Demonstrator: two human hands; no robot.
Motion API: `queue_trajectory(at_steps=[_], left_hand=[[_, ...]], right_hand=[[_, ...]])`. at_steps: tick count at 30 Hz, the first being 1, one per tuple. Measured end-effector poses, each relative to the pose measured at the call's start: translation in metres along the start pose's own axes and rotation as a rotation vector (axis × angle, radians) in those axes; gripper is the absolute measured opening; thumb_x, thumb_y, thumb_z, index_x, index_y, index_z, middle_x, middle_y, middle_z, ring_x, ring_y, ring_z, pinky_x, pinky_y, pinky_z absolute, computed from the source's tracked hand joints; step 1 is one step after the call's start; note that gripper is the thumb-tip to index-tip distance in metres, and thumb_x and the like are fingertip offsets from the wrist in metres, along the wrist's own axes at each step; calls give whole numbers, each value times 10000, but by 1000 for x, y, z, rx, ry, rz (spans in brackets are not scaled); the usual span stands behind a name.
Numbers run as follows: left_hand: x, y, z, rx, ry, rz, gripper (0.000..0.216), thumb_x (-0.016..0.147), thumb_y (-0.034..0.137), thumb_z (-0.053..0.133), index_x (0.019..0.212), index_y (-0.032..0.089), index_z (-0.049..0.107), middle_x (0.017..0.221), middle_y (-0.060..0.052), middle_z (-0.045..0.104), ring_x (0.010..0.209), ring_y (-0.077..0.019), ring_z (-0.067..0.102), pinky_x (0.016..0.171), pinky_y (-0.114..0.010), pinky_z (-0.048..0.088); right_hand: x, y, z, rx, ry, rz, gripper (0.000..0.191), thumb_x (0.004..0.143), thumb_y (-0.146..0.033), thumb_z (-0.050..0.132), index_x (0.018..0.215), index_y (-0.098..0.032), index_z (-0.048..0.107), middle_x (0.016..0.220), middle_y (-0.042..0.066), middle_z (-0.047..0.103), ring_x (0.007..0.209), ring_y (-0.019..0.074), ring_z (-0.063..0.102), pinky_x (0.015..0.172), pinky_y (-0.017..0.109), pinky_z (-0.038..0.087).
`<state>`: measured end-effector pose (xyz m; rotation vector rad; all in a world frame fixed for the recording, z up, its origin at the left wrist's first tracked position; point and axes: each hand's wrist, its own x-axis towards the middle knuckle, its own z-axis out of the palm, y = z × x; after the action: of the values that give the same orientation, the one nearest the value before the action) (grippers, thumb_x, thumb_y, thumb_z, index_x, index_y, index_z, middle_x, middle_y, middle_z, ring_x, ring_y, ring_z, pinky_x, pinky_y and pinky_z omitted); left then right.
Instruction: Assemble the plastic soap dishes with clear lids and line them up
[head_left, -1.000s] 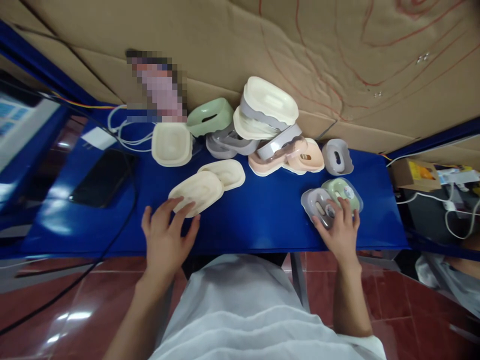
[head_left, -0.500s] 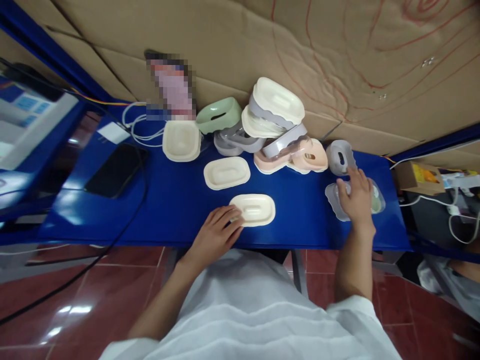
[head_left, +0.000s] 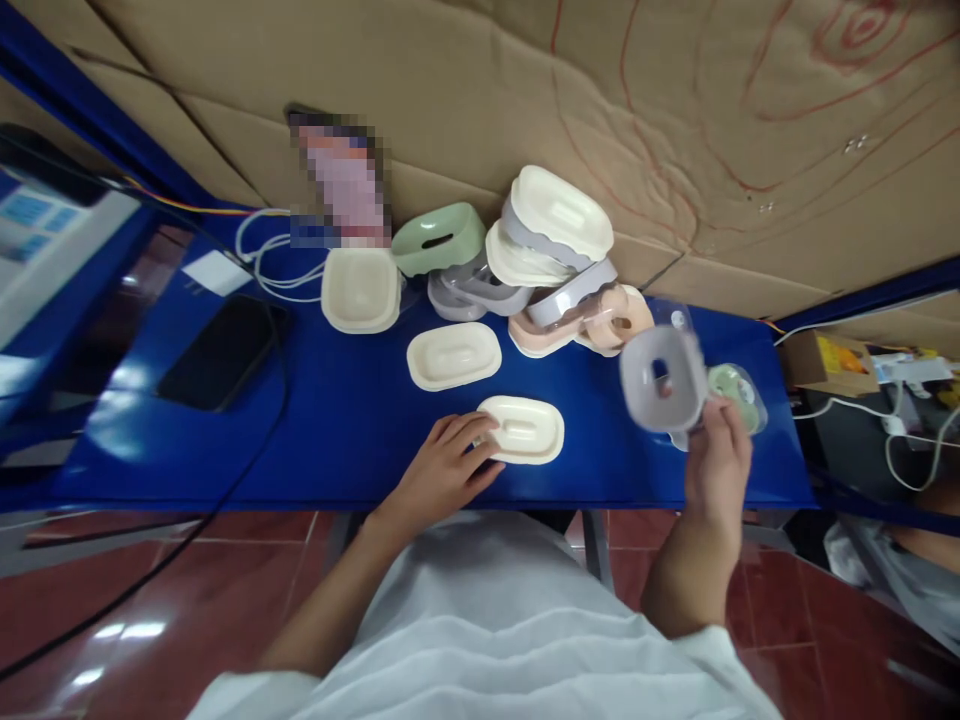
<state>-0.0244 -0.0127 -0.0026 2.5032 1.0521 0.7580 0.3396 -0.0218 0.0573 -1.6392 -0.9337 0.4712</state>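
At the left end of a cream oval tray (head_left: 527, 432), my left hand (head_left: 446, 460) has its fingertips over the rim and its thumb by the near edge, gripping it. The tray lies flat near the table's front edge. My right hand (head_left: 718, 455) holds a grey plastic cover (head_left: 660, 378) with a slot in it, raised above the table at the right and blurred by motion. Beneath and beside that hand lie a clear-wrapped green piece (head_left: 735, 398) and a mostly hidden grey piece. Behind my left hand lies another cream oval tray (head_left: 454, 356).
At the back stand a green slotted cover (head_left: 439, 238), a squarish cream tray (head_left: 361, 290) and a stack of cream, grey and pink pieces (head_left: 562, 215). A black phone (head_left: 223, 352), white charger (head_left: 217, 270) and cables are on the left. A cardboard sheet (head_left: 465, 90) rises behind.
My right hand has picked up the grey slotted cover from the back right and drawn it nearer. My left hand and the front cream tray have shifted slightly right.
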Motion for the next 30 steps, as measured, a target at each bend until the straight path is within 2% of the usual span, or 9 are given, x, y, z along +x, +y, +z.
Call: queue_trajectory(at_steps=[3, 5, 9, 12, 14, 19, 22, 25, 30], left_hand=[[1, -1, 1, -6, 36, -56, 78, 1017, 259, 674, 1058, 195, 692, 1467, -186, 607, 1425, -353, 572, 1130, -524, 504], [3, -2, 1, -27, 29, -73, 83, 1011, 261, 673, 1062, 197, 685, 1515, -195, 563, 1470, -366, 532, 1157, -546, 488], [4, -4, 4, -64, -5, -66, 147, 1020, 242, 660, 1160, 201, 677, 1589, -193, 505, 1489, -359, 518, 1193, -560, 469], [2, -6, 5, -138, 9, -113, 285, 1023, 247, 674, 1303, 211, 642, 1667, -194, 405, 1560, -358, 434, 1238, -552, 457], [-1, -8, 6, -217, 25, -173, 408, 1020, 266, 693, 1413, 236, 589, 1719, -180, 320, 1591, -347, 393, 1252, -531, 467], [-3, -9, 8, -327, 23, -232, 679, 1008, 296, 727, 1615, 321, 424, 1774, -148, 230, 1541, -320, 473, 1222, -505, 521], [-3, -10, 8, -272, 11, -175, 727, 1010, 289, 728, 1654, 334, 393, 1795, -140, 204, 1565, -333, 444, 1206, -498, 534], [-3, -10, 9, -157, 13, -118, 657, 1014, 286, 723, 1620, 307, 468, 1798, -146, 225, 1585, -363, 406, 1222, -541, 501], [-4, -11, 11, 11, 1, -79, 464, 1021, 291, 709, 1477, 269, 633, 1741, -148, 390, 1512, -374, 481, 1211, -584, 484]], right_hand=[[-46, 21, -2, 66, -150, 298, 463, 933, -652, 663, 1052, -210, 734, 909, 56, 778, 851, 259, 751, 758, 391, 603], [-59, 33, -1, 31, -174, 366, 492, 943, -655, 668, 1164, -219, 728, 1002, 69, 792, 922, 261, 760, 816, 412, 618], [-59, 37, 3, -276, -141, -18, 549, 1058, -592, 541, 1476, -240, 598, 1433, 148, 688, 1330, 306, 662, 1109, 551, 535], [-60, 28, 8, -571, -347, -382, 546, 1032, -547, 646, 1499, -267, 608, 1645, 144, 529, 1556, 357, 460, 1254, 621, 385], [-63, 24, 13, -686, -513, -528, 470, 1018, -489, 701, 1442, -290, 664, 1566, 109, 624, 1560, 361, 463, 1252, 612, 393], [-75, 17, 34, -657, -556, -714, 350, 1093, -274, 581, 1434, -287, 664, 1407, 75, 749, 1402, 283, 650, 1305, 605, 297], [-83, 9, 53, -590, -703, -818, 355, 1095, -244, 581, 1433, -308, 663, 1402, 41, 756, 1402, 244, 652, 1351, 575, 195], [-90, 6, 72, -613, -792, -892, 362, 1096, -256, 589, 1448, -300, 660, 1429, 50, 741, 1422, 226, 630, 1342, 513, 229], [-100, 15, 88, -656, -772, -969, 356, 1095, -262, 598, 1446, -265, 660, 1478, 74, 709, 1485, 230, 575, 1306, 466, 292]])
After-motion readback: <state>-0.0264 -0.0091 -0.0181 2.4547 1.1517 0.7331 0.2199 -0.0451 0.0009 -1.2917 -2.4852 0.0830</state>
